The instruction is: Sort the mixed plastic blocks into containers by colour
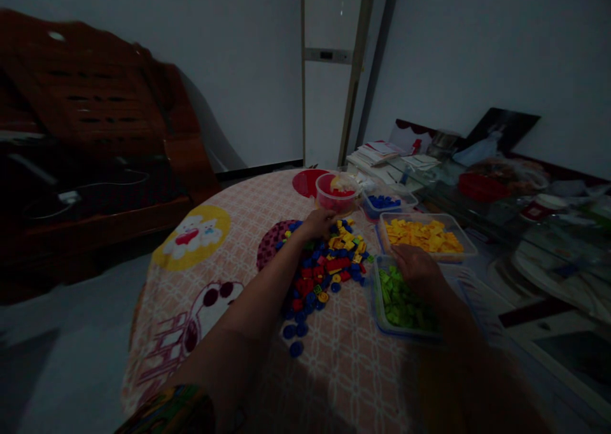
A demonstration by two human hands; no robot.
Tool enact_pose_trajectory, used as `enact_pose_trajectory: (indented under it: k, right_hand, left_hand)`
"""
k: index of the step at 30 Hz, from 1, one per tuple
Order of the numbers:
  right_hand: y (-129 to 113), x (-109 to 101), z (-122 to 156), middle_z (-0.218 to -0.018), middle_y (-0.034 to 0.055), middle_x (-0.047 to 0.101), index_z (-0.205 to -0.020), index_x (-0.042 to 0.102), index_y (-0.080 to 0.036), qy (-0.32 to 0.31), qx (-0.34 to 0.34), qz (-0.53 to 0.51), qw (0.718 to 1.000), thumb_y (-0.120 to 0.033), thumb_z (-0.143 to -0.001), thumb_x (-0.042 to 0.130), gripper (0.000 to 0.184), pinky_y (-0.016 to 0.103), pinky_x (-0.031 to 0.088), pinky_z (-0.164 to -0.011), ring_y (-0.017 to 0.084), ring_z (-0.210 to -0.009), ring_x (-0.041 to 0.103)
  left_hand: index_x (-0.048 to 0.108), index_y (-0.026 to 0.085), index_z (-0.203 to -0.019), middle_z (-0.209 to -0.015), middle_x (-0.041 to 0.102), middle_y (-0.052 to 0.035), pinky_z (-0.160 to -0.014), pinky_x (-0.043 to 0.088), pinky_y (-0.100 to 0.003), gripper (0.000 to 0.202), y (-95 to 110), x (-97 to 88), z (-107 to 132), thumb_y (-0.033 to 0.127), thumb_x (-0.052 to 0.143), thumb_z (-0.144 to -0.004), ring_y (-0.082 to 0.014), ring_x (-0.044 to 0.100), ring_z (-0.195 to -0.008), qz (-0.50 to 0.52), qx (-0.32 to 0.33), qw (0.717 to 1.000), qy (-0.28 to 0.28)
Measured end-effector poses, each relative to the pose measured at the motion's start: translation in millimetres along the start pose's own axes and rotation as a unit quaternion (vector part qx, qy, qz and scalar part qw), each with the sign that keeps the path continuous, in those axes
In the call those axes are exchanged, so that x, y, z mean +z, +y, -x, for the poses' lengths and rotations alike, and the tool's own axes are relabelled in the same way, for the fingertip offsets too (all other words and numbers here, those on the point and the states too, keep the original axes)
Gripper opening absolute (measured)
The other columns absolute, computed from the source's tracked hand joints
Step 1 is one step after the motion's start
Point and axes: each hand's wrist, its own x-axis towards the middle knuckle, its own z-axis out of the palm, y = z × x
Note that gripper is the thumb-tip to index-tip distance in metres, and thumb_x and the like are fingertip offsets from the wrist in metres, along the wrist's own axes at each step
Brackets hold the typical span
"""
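A heap of mixed toy building blocks [334,266] in red, blue, yellow and green lies on the round table. My left hand [319,224] reaches over the far edge of this heap, its fingers curled down; what they grip is hidden. Above the clear tub of green blocks [398,300] is my right hand [418,267], fingers drawn together by the near left corner of the tub of yellow blocks [424,235]. Whatever the right fingers hold is too dark to make out.
Farther back stand a tub of blue blocks [383,202] and a round clear bowl [337,192] with some red pieces. A patterned cloth [238,208] covers the table. At right is a cluttered glass table [446,192]; at left, a wooden bench [95,116].
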Motion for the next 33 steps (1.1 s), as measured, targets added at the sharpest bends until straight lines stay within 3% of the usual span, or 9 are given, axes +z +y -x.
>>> enact_pose_trajectory:
  k: [3,7,11,14,16,20,27,33]
  right_hand:
    - [0.0,-0.2,1.4,-0.112,0.0178,0.073,-0.128,0.068,-0.014,0.006,-0.006,-0.003,1.000,-0.028,-0.103,0.039,0.041,0.045,0.053,-0.096,0.028,-0.108,0.065]
    - [-2.1,-1.1,0.9,-0.111,0.0180,0.074,-0.128,0.068,-0.014,0.019,0.000,-0.001,1.000,-0.027,-0.102,0.040,0.040,0.046,0.054,-0.095,0.029,-0.108,0.066]
    - [-4.1,-4.5,-2.1,-0.108,0.0176,0.075,-0.120,0.071,-0.012,0.016,-0.011,0.006,1.000,-0.025,-0.103,0.041,0.037,0.044,0.054,-0.094,0.028,-0.104,0.067]
    - [-4.2,-6.4,-3.7,-0.106,0.0163,0.075,-0.117,0.072,-0.012,0.022,-0.007,0.012,1.000,-0.026,-0.103,0.043,0.035,0.042,0.054,-0.093,0.027,-0.102,0.067]
    - [-3.2,-5.9,-3.4,-0.106,0.0157,0.075,-0.117,0.071,-0.013,0.021,-0.009,0.016,1.000,-0.027,-0.103,0.043,0.035,0.042,0.054,-0.093,0.027,-0.102,0.067]
    - [0.1,-1.8,-0.1,-0.110,0.0164,0.075,-0.123,0.070,-0.013,0.005,-0.024,0.022,0.999,-0.024,-0.103,0.040,0.037,0.042,0.053,-0.095,0.027,-0.106,0.066]
    - [0.3,-2.7,2.3,-0.111,0.0178,0.073,-0.126,0.068,-0.011,0.019,-0.044,0.034,0.998,-0.022,-0.102,0.040,0.038,0.043,0.051,-0.097,0.028,-0.108,0.064]
    - [-2.1,-5.7,-2.0,-0.108,0.0154,0.073,-0.121,0.070,-0.015,-0.007,-0.020,0.021,1.000,-0.023,-0.103,0.036,0.039,0.042,0.052,-0.095,0.026,-0.105,0.065]
  left_hand:
    - [0.079,0.019,-0.099,-0.104,0.078,-0.0054,-0.097,0.050,-0.030,0.034,11.1,7.8,4.3,0.009,0.052,-0.080,-0.0224,0.069,-0.104,-0.049,0.039,0.997,-0.052]
    - [0.076,0.018,-0.116,-0.107,0.078,-0.0049,-0.094,0.052,-0.028,0.043,21.0,8.9,6.2,0.010,0.049,-0.083,-0.0191,0.071,-0.100,0.037,0.083,0.992,-0.091]
    - [0.075,0.015,-0.119,-0.105,0.079,-0.0069,-0.089,0.055,-0.030,0.045,14.6,-4.8,4.0,0.010,0.051,-0.082,-0.0194,0.072,-0.093,0.078,0.054,0.995,-0.003]
    - [0.078,0.016,-0.112,-0.102,0.079,-0.0070,-0.092,0.055,-0.033,0.040,4.8,-15.7,3.4,0.010,0.057,-0.079,-0.0217,0.072,-0.094,0.021,0.008,0.997,0.068]
    - [0.079,0.016,-0.108,-0.101,0.079,-0.0070,-0.092,0.054,-0.034,0.037,1.3,-18.3,4.0,0.010,0.060,-0.078,-0.0232,0.071,-0.095,-0.022,-0.013,0.996,0.081]
    - [0.079,0.018,-0.112,-0.111,0.078,-0.0073,-0.097,0.052,-0.032,0.036,5.4,-11.0,6.5,0.012,0.057,-0.084,-0.0231,0.070,-0.104,-0.110,-0.020,0.992,0.051]
    - [0.078,0.019,-0.115,-0.119,0.074,-0.0107,-0.095,0.053,-0.030,0.035,17.4,3.8,11.5,0.017,0.057,-0.088,-0.0249,0.069,-0.111,-0.249,-0.061,0.965,-0.060]
    - [0.078,0.015,-0.112,-0.115,0.075,-0.0144,-0.094,0.053,-0.030,0.039,20.2,2.7,13.4,0.005,0.055,-0.082,-0.0263,0.069,-0.111,-0.256,-0.098,0.960,-0.062]
